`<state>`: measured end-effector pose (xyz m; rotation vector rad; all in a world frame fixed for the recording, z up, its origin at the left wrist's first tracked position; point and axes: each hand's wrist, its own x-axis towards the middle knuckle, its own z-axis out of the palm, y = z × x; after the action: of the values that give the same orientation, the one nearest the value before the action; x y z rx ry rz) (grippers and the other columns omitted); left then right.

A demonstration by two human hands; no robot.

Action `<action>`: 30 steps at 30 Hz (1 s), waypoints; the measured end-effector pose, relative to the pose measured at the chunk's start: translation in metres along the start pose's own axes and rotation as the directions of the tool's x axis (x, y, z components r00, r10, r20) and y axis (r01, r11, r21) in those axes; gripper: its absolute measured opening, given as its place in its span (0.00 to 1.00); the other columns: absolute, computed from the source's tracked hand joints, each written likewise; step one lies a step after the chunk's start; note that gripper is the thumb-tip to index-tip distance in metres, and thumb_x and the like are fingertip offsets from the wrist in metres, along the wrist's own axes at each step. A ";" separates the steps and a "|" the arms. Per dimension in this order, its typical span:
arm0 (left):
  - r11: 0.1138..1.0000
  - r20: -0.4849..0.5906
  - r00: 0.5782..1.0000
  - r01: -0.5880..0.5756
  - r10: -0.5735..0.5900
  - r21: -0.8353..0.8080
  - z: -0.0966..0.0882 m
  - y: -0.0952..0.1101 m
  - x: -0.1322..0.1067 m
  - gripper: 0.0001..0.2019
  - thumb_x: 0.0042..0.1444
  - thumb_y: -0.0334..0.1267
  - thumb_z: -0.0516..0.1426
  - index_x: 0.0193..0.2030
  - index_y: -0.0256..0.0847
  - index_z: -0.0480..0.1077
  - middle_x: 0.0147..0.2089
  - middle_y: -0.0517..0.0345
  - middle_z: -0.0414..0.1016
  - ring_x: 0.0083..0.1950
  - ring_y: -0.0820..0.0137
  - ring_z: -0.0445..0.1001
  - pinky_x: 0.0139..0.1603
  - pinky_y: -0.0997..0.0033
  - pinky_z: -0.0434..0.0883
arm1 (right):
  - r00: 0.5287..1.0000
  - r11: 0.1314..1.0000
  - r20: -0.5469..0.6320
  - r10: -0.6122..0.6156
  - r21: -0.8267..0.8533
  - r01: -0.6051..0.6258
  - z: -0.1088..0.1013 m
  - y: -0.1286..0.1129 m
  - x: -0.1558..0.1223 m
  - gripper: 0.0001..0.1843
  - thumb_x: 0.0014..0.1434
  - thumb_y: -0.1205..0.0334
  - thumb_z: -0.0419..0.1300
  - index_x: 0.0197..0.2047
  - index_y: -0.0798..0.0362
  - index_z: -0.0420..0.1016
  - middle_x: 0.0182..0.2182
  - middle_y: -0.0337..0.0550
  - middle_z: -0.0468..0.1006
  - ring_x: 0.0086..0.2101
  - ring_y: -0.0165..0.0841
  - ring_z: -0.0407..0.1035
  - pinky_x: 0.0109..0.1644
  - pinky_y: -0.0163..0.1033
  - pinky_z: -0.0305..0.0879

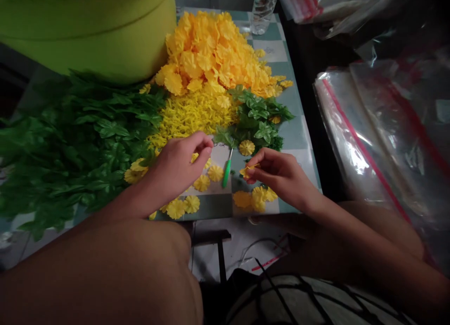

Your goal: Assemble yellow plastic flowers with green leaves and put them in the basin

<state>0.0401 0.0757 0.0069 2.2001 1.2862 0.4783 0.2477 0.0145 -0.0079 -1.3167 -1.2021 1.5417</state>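
My right hand (279, 172) pinches a small yellow artificial flower (247, 170) between thumb and fingertips, just above the table. My left hand (181, 158) hovers over the table with its fingers curled and thumb drawn in; what it holds, if anything, I cannot make out. Between the hands lies a thin metal-shafted tool with a green handle (227, 173). Loose yellow flower pieces (215, 173) are scattered around it. Beyond my left hand spreads a heap of small yellow sprigs (190, 114), and green leaf sprigs (258, 109) lie past my right hand.
A tall pile of orange-yellow flowers (214, 53) covers the checked table's (291, 128) far part. Green artificial foliage (87, 142) fills the left side beside a large yellow-green tub (87, 34). A water bottle (263, 11) stands at the back; clear plastic bags (372, 123) lie right.
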 end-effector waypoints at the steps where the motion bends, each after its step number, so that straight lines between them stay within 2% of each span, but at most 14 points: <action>1: 0.996 0.062 0.997 -0.042 0.037 0.082 0.002 -0.006 0.001 0.07 0.58 0.36 0.52 0.37 0.38 0.70 0.36 0.55 0.77 0.40 0.66 0.74 0.44 0.66 0.68 | 1.000 1.000 0.014 0.009 0.030 -0.009 -0.001 0.001 0.001 0.09 0.52 0.61 0.65 0.30 0.54 0.69 0.25 0.38 0.74 0.28 0.29 0.70 0.33 0.36 0.68; 4: 0.958 0.253 0.951 -0.225 0.176 0.181 0.012 -0.020 0.001 0.08 0.56 0.36 0.54 0.39 0.37 0.72 0.40 0.52 0.75 0.45 0.63 0.71 0.48 0.63 0.66 | 0.999 0.999 0.048 0.012 0.051 -0.014 0.000 0.003 0.001 0.10 0.51 0.60 0.66 0.33 0.54 0.70 0.26 0.37 0.74 0.28 0.28 0.71 0.34 0.35 0.69; 6: 0.931 0.326 0.916 -0.309 0.235 0.197 0.018 -0.024 0.000 0.11 0.56 0.38 0.55 0.43 0.37 0.71 0.42 0.50 0.74 0.47 0.61 0.69 0.49 0.62 0.65 | 0.998 0.999 0.055 0.005 0.048 -0.008 0.001 0.003 0.001 0.10 0.51 0.61 0.66 0.35 0.53 0.70 0.27 0.37 0.74 0.28 0.28 0.71 0.34 0.35 0.69; 8: 0.917 0.350 0.900 -0.343 0.259 0.203 0.021 -0.025 0.000 0.12 0.56 0.38 0.55 0.45 0.37 0.70 0.43 0.49 0.73 0.48 0.59 0.68 0.49 0.61 0.64 | 0.999 0.999 0.046 -0.005 0.034 0.003 0.002 0.003 0.001 0.09 0.51 0.61 0.66 0.32 0.54 0.70 0.26 0.37 0.74 0.28 0.28 0.71 0.34 0.35 0.69; 11: 0.918 0.358 0.894 -0.350 0.268 0.188 0.024 -0.025 0.001 0.09 0.57 0.36 0.55 0.44 0.37 0.69 0.40 0.51 0.73 0.45 0.61 0.69 0.48 0.61 0.63 | 1.000 1.000 0.011 -0.003 0.025 0.002 0.002 0.001 0.002 0.09 0.50 0.61 0.66 0.29 0.54 0.69 0.26 0.37 0.74 0.28 0.29 0.72 0.34 0.36 0.70; 13: 0.926 0.327 0.907 -0.334 0.265 0.177 0.024 -0.025 0.003 0.07 0.57 0.35 0.55 0.42 0.38 0.69 0.37 0.53 0.73 0.42 0.63 0.70 0.47 0.63 0.63 | 1.000 0.999 -0.004 -0.008 0.038 0.008 0.001 0.001 0.002 0.09 0.50 0.62 0.66 0.29 0.54 0.69 0.25 0.37 0.74 0.28 0.28 0.72 0.34 0.35 0.70; 15: 0.947 0.249 0.937 -0.288 0.247 0.142 0.022 -0.023 0.004 0.05 0.57 0.36 0.55 0.38 0.38 0.70 0.34 0.55 0.73 0.40 0.65 0.71 0.45 0.64 0.64 | 0.999 0.997 -0.014 -0.041 0.069 0.041 0.000 0.001 0.002 0.09 0.51 0.62 0.66 0.30 0.53 0.68 0.26 0.37 0.75 0.29 0.28 0.73 0.36 0.35 0.71; 17: 0.982 0.149 0.973 -0.186 0.178 0.043 0.018 -0.020 0.005 0.04 0.56 0.36 0.57 0.34 0.38 0.70 0.32 0.57 0.74 0.37 0.67 0.72 0.43 0.66 0.65 | 0.996 0.990 -0.014 -0.085 0.114 0.086 0.001 0.001 0.002 0.09 0.52 0.62 0.66 0.31 0.52 0.67 0.27 0.37 0.75 0.30 0.28 0.73 0.38 0.36 0.71; 19: 0.991 0.084 0.994 -0.051 0.062 -0.126 0.013 -0.015 0.006 0.05 0.54 0.37 0.58 0.34 0.37 0.71 0.32 0.58 0.75 0.36 0.69 0.72 0.41 0.68 0.66 | 0.994 0.982 -0.004 -0.107 0.154 0.107 0.003 0.002 0.001 0.09 0.54 0.62 0.65 0.32 0.52 0.67 0.29 0.37 0.76 0.32 0.28 0.74 0.40 0.37 0.71; 22: 0.903 0.107 0.990 0.126 -0.090 -0.410 0.008 -0.008 0.007 0.09 0.51 0.38 0.60 0.36 0.36 0.70 0.34 0.57 0.75 0.36 0.70 0.73 0.38 0.71 0.69 | 0.992 0.972 -0.002 -0.123 0.203 0.121 0.007 0.004 0.000 0.08 0.56 0.62 0.63 0.33 0.51 0.66 0.32 0.39 0.78 0.36 0.30 0.75 0.44 0.38 0.71; 24: 0.831 0.162 0.978 0.196 -0.129 -0.521 0.009 -0.005 0.006 0.10 0.49 0.39 0.61 0.36 0.35 0.69 0.34 0.57 0.74 0.37 0.70 0.74 0.38 0.72 0.70 | 0.990 0.959 -0.020 -0.141 0.244 0.142 0.010 0.007 -0.001 0.06 0.59 0.63 0.61 0.35 0.50 0.66 0.35 0.40 0.79 0.36 0.29 0.75 0.44 0.38 0.72; 27: 0.792 0.196 0.973 0.216 -0.124 -0.572 0.015 -0.005 0.004 0.11 0.49 0.39 0.62 0.36 0.36 0.68 0.33 0.58 0.73 0.37 0.70 0.74 0.39 0.71 0.72 | 0.987 0.941 -0.040 -0.156 0.298 0.161 0.011 0.010 -0.002 0.04 0.60 0.64 0.60 0.36 0.49 0.66 0.37 0.39 0.79 0.35 0.28 0.75 0.42 0.38 0.74; 30: 0.840 0.144 0.989 0.110 -0.039 -0.531 0.021 -0.009 0.002 0.08 0.52 0.36 0.58 0.39 0.36 0.68 0.36 0.57 0.74 0.38 0.71 0.74 0.41 0.69 0.73 | 0.988 0.942 -0.072 -0.140 0.296 0.155 0.011 0.012 -0.001 0.05 0.59 0.64 0.61 0.35 0.50 0.67 0.31 0.37 0.78 0.35 0.29 0.75 0.44 0.38 0.73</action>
<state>0.0465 0.0747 -0.0150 1.6711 1.0094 0.5767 0.2372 0.0085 -0.0189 -1.0343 -0.9656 1.5052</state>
